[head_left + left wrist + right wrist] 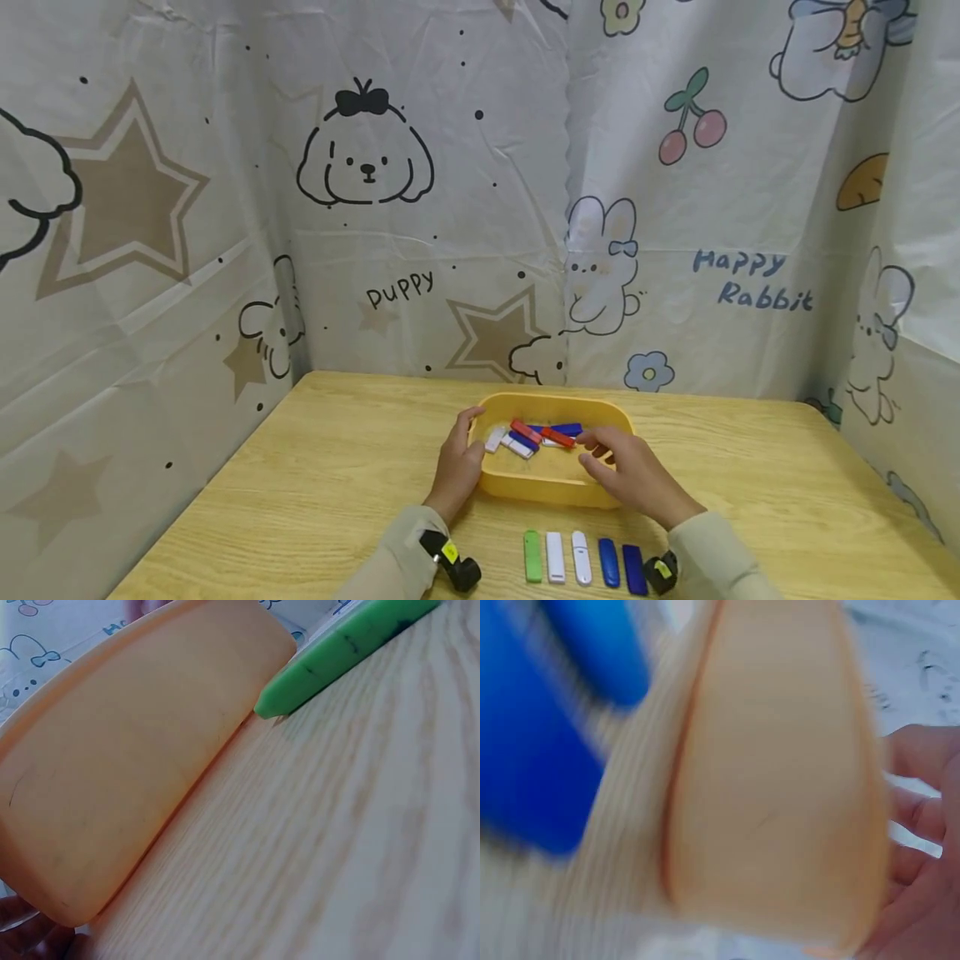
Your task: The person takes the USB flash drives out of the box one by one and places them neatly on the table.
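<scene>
A yellow plastic bin [540,489] stands on the table with several red, blue and white USB sticks inside. My left hand [456,467] holds the bin by its left side; some of its fingers [30,930] show at the bin's corner in the left wrist view. Over the bin's right rim reaches my right hand [630,471], thumb and fingers apart. Its fingertips are close to a red USB stick [558,437]; whether they touch it I cannot tell. Another red USB stick [525,430] lies to the left, above a blue and white one [517,448].
In front of the bin several USB sticks lie in a row: a green one [532,557], two white ones, and two blue ones, the last [634,570] near the right wrist camera. The wooden table [337,467] is enclosed by a printed cloth [450,208].
</scene>
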{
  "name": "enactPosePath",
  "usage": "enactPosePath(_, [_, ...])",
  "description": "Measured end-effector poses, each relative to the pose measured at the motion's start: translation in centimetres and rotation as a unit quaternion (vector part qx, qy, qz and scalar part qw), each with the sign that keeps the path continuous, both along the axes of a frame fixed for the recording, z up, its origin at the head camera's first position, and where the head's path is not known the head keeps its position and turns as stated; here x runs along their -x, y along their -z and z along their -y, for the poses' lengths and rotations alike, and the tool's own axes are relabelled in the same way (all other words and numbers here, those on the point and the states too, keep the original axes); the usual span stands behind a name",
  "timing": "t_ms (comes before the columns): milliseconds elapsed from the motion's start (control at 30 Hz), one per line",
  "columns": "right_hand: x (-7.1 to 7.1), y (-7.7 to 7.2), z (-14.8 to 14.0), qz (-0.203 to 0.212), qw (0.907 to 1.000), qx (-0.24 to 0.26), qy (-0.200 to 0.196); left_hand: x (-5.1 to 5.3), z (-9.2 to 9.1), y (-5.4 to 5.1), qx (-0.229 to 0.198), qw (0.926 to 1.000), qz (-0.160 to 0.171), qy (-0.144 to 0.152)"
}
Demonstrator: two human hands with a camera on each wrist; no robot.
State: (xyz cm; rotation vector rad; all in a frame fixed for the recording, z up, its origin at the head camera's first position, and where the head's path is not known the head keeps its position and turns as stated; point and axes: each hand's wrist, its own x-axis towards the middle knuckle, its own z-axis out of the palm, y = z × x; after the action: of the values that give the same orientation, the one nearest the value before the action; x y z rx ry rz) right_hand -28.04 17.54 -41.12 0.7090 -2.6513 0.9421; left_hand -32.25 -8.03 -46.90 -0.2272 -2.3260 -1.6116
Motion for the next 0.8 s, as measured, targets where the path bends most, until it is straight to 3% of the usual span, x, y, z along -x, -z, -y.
enactPosePath(400, [4.6,0.6,0.2,-0.020,0.9912,-0.121,-0.049,0.3,-0.1,0.1,0.005,0.9999,-0.010,-0.003])
enactPosePath(600, [5.4,1.1,0.6,-0.045,0.9797,-0.181,-0.072,0.1,0.0,0.2,0.005,0.9999,-0.010,-0.003])
enactPosePath(800, [5.4,1.2,0.7,-0.010,0.9708,-0.223,-0.088,0.2,0.0,0.2,0.013,0.9998,-0.015,-0.005])
